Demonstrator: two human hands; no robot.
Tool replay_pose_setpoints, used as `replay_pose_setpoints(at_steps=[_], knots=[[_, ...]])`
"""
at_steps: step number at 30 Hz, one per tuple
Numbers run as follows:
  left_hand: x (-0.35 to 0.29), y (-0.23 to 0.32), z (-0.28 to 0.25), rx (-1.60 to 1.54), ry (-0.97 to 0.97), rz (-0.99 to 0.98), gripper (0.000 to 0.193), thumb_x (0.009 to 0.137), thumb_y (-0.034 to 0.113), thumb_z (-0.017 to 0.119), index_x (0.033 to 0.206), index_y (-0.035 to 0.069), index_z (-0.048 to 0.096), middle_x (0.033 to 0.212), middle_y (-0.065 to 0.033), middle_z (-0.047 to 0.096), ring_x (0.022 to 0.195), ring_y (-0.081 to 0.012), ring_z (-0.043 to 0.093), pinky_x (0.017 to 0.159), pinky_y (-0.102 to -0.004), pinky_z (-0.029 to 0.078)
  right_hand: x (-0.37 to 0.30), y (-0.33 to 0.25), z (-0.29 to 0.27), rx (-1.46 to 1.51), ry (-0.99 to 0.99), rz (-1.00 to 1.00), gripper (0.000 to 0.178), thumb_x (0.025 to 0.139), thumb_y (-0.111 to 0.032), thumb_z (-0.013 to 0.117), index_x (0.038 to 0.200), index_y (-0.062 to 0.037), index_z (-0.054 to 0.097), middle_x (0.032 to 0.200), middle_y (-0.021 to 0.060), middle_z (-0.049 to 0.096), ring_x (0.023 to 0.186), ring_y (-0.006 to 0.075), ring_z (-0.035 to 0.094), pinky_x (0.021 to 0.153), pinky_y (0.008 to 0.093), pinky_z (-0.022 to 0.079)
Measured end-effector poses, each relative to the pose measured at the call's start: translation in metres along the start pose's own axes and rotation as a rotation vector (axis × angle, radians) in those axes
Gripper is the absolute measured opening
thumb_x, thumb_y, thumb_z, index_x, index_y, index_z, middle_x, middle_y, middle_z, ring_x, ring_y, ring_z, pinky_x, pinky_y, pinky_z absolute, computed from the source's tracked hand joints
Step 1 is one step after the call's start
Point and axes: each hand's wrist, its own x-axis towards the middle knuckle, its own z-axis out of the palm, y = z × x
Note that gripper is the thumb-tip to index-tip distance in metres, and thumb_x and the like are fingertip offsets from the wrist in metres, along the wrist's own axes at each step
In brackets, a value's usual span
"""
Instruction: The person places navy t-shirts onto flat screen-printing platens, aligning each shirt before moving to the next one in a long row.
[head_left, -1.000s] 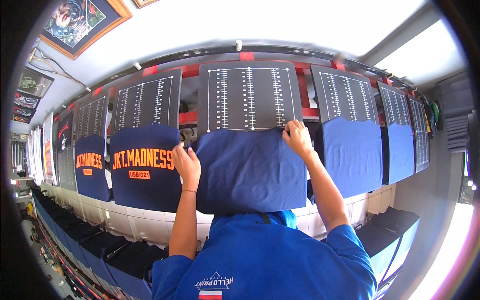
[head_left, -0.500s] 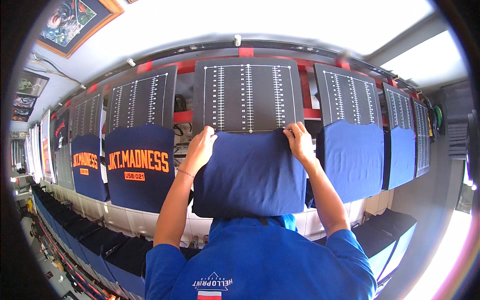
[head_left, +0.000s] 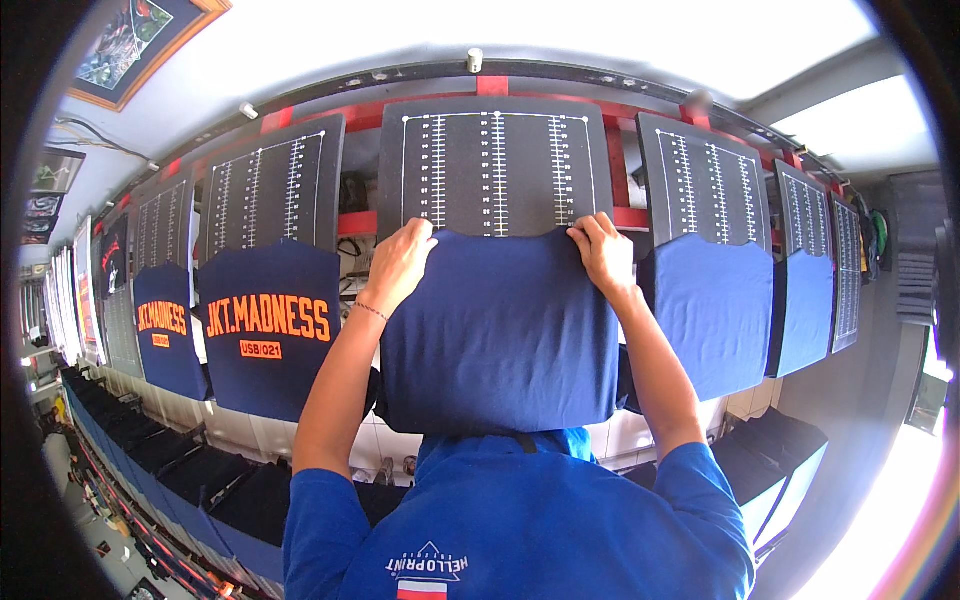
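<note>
A plain navy T-shirt point(head_left: 500, 335) is stretched over the lower part of the middle black printing board point(head_left: 465, 165), which bears white scale lines. My left hand point(head_left: 402, 262) pinches the shirt's top edge at its left corner. At the opposite corner my right hand point(head_left: 604, 256) grips the same edge between thumb and fingers. The edge runs nearly level between both hands, with the board's marked upper part bare above it. Below, the shirt hangs over the board's near end, close to my body.
Left of the middle, a navy shirt with orange print point(head_left: 268, 330) covers another board. A plain navy shirt point(head_left: 712, 315) lies on the board to the right. Red frame bars point(head_left: 358, 224) run behind the boards. Folded dark garments point(head_left: 255, 505) line the lower left.
Both hands have pulled the shirt's top edge farther up the middle board, covering more of the scale lines. The cloth now lies flatter. The view has shifted slightly.
</note>
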Motion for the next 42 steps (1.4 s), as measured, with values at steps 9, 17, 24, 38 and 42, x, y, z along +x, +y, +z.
replay_pose_setpoints(at_steps=[9, 17, 24, 38, 42], knots=[[0.003, -0.008, -0.034, 0.486, 0.072, -0.410, 0.056, 0.081, 0.050, 0.071, 0.109, 0.004, 0.054, 0.104, -0.0149, 0.060, 0.087, -0.0335, 0.064, 0.073, -0.0458, 0.050, -0.008, 0.025, 0.003, -0.244, 0.096, 0.187, 0.039, 0.087, -0.045, 0.068, 0.099, -0.0109, 0.055, 0.091, 0.0121, 0.059, 0.071, 0.0365, 0.066, 0.058, 0.0473, 0.054], [-0.090, 0.030, -0.030, 0.151, 0.313, -0.282, 0.043, 0.093, 0.023, 0.063, 0.128, 0.001, 0.050, 0.134, -0.0249, 0.046, 0.123, -0.0423, 0.048, 0.104, -0.0495, 0.040, -0.066, -0.059, -0.004, -0.192, 0.015, 0.063, 0.073, 0.084, -0.041, 0.072, 0.136, 0.0038, 0.045, 0.141, 0.0266, 0.045, 0.132, 0.0420, 0.042, 0.109, 0.0525, 0.034], [-0.168, 0.055, 0.014, -0.186, 0.286, -0.595, 0.054, 0.096, 0.026, 0.058, 0.138, -0.004, 0.041, 0.140, -0.0284, 0.042, 0.130, -0.0428, 0.042, 0.110, -0.0476, 0.034, -0.055, -0.199, 0.090, -0.011, -0.258, -0.306, 0.082, 0.093, -0.060, 0.048, 0.148, -0.0001, 0.037, 0.156, 0.0166, 0.033, 0.146, 0.0339, 0.026, 0.119, 0.0558, 0.015], [-0.331, 0.046, 0.055, -1.513, 0.410, -1.125, 0.046, 0.104, 0.033, 0.049, 0.128, -0.006, 0.055, 0.124, -0.0123, 0.063, 0.112, -0.0192, 0.061, 0.100, -0.0303, 0.046, -0.152, 0.026, -0.028, 0.162, -0.055, 0.439, 0.073, 0.098, -0.036, 0.056, 0.148, 0.0080, 0.027, 0.154, 0.0303, 0.027, 0.143, 0.0440, 0.028, 0.118, 0.0475, 0.025], [-0.357, 0.030, 0.071, -1.324, 0.482, -1.121, 0.050, 0.104, 0.037, 0.049, 0.130, -0.005, 0.054, 0.119, -0.0115, 0.065, 0.106, -0.0192, 0.061, 0.093, -0.0310, 0.049, -0.129, -0.033, -0.021, -0.267, -0.038, 0.228, 0.079, 0.095, -0.044, 0.058, 0.145, 0.0105, 0.031, 0.154, 0.0285, 0.030, 0.146, 0.0436, 0.022, 0.118, 0.0556, 0.018]])
